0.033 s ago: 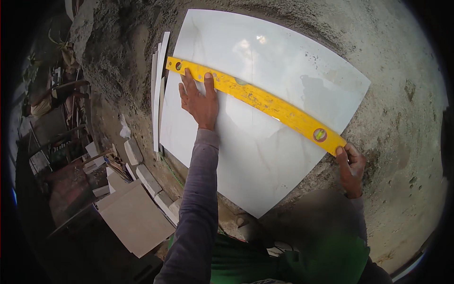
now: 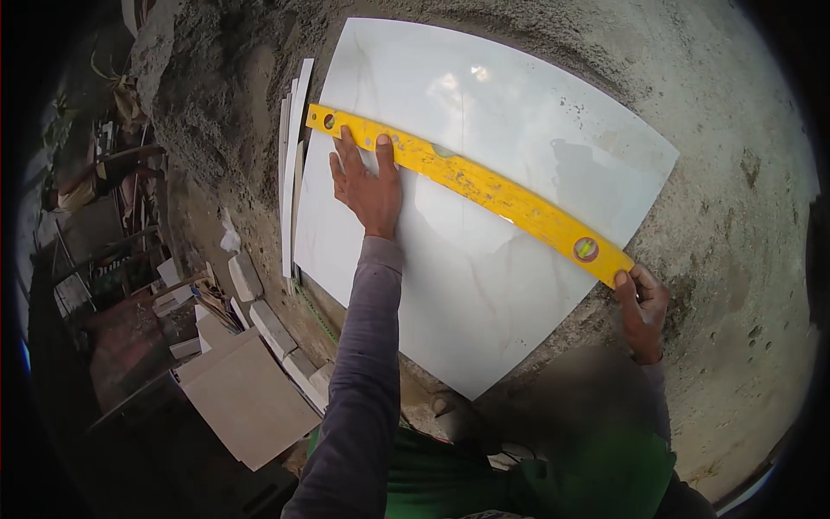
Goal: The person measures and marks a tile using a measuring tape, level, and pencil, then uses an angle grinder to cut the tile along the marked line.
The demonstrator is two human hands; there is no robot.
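A large glossy white tile (image 2: 467, 285) with faint grey veining lies against a rough grey cement surface. Across it, slanting from upper left to lower right, rests a scuffed yellow spirit level (image 2: 484, 185) with bubble vials along its length. My left hand (image 2: 372, 190) is spread on the tile, its thumb and fingertips touching the level near the left end. At the other end, just past the tile's edge, my right hand (image 2: 641, 311) grips the level's tip between thumb and fingers. Some of the right hand's fingers are hidden behind the tip.
Narrow white strips (image 2: 294, 173) stand along the tile's left edge. Rough cement (image 2: 735, 225) borders it on the right. At lower left are beige panels (image 2: 246, 398) and pale blocks (image 2: 272, 329). Another person (image 2: 91, 183) seems to be at far left, small and unclear.
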